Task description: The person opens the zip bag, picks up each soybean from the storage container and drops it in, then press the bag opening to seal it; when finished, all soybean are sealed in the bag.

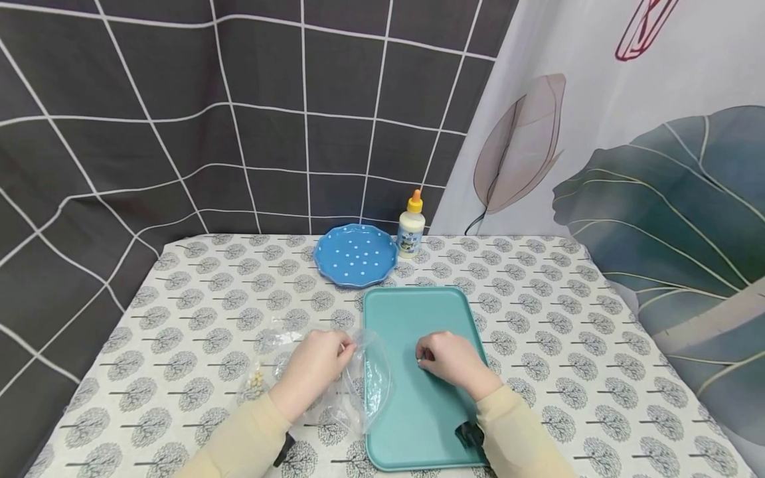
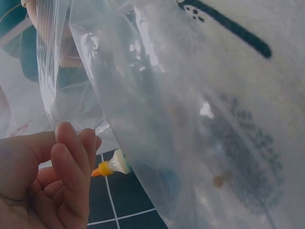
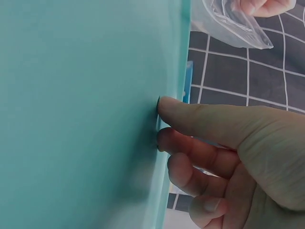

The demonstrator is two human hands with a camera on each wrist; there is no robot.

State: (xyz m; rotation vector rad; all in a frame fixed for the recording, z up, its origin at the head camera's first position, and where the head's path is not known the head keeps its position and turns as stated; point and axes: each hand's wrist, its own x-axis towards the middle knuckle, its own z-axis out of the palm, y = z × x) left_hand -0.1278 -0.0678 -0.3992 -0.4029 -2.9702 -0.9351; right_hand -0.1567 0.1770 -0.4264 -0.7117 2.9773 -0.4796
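Observation:
My left hand (image 1: pixel 319 358) pinches the rim of a clear plastic zip bag (image 1: pixel 375 378), which spreads across the tablecloth and overlaps the left edge of a teal tray (image 1: pixel 412 425). Small pale yellow bits (image 1: pixel 257 380), like beans or kernels, lie in the bag's left part. Through the film in the left wrist view, one small tan bit (image 2: pixel 218 181) shows. My right hand (image 1: pixel 451 358) is low over the tray, fingers bent. In the right wrist view, its thumb (image 3: pixel 178 109) and index fingertip stand slightly apart close to the tray surface, with a gap showing between them.
Behind the tray a blue scalloped plate (image 1: pixel 355 255) with white dots stands beside a glue bottle (image 1: pixel 411 226) with a yellow and orange cap. A tree-print cloth (image 1: pixel 556 372) covers the table. Dark grid fabric (image 1: pixel 263 133) and a leaf-print curtain (image 1: pixel 657 199) hang behind.

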